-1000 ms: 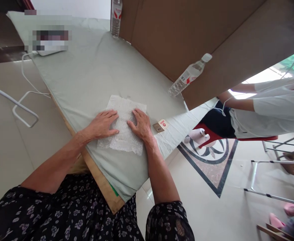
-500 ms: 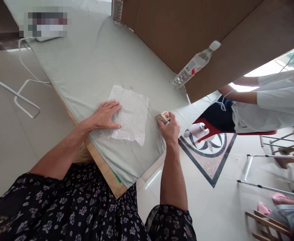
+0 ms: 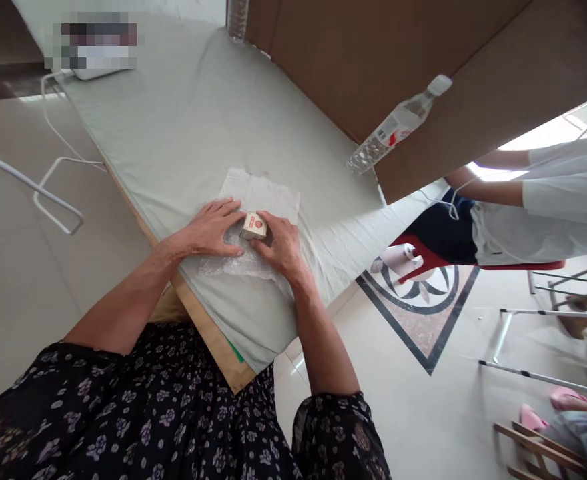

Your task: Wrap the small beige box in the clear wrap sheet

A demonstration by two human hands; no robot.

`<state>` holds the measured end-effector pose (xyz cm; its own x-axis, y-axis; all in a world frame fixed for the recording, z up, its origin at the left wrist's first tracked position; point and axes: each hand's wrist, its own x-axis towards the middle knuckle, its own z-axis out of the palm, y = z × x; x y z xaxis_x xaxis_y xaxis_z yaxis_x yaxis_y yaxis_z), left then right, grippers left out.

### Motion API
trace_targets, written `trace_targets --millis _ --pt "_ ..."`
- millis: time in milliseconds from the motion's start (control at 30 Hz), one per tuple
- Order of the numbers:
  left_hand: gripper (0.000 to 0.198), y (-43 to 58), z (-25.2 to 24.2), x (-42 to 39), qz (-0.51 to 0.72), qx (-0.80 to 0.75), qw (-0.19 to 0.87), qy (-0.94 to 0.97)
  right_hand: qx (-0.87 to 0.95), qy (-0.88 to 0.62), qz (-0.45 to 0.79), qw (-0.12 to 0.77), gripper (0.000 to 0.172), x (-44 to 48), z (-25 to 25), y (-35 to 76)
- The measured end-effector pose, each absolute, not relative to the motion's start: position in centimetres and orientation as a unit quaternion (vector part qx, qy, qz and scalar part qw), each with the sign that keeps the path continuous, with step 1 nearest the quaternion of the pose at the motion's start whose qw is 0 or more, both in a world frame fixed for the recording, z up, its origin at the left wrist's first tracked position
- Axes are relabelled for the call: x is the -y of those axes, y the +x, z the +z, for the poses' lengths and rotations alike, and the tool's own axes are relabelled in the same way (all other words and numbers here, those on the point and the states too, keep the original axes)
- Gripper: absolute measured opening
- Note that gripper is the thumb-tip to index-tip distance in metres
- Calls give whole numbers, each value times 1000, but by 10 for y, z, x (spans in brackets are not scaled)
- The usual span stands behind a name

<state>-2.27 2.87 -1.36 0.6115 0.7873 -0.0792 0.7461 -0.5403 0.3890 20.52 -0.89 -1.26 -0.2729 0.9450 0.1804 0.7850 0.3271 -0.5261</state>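
A sheet of bubble wrap (image 3: 268, 193) lies on the pale green cloth-covered table (image 3: 183, 127). My left hand (image 3: 208, 230) rests flat on the sheet's near left part, fingers stretched out. My right hand (image 3: 281, 243) holds a small cardboard box with a red mark (image 3: 254, 226) over the middle of the sheet, fingers closed round its right side. The box sits just beside my left fingertips.
A plastic water bottle (image 3: 398, 123) leans against a big brown cardboard panel (image 3: 373, 60) at the table's right. A second bottle (image 3: 237, 17) stands at the far edge. Another person in white (image 3: 548, 207) sits on a red chair (image 3: 423, 250). White cables (image 3: 48, 167) hang on the left.
My right hand left the sheet, took the small box from the cloth at the right, and has brought it onto the bubble wrap. My left hand stayed flat on the sheet.
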Motion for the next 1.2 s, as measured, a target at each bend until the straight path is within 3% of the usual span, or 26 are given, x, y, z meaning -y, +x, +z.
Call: trace_targets --millis 333,1200 --pt "86 -23 -12 -29 64 -433 207 875 802 -526 196 202 57 3 -7 217" --pt "91 -24 -18 -33 80 -428 215 875 793 -544 175 211 56 18 -11 210"
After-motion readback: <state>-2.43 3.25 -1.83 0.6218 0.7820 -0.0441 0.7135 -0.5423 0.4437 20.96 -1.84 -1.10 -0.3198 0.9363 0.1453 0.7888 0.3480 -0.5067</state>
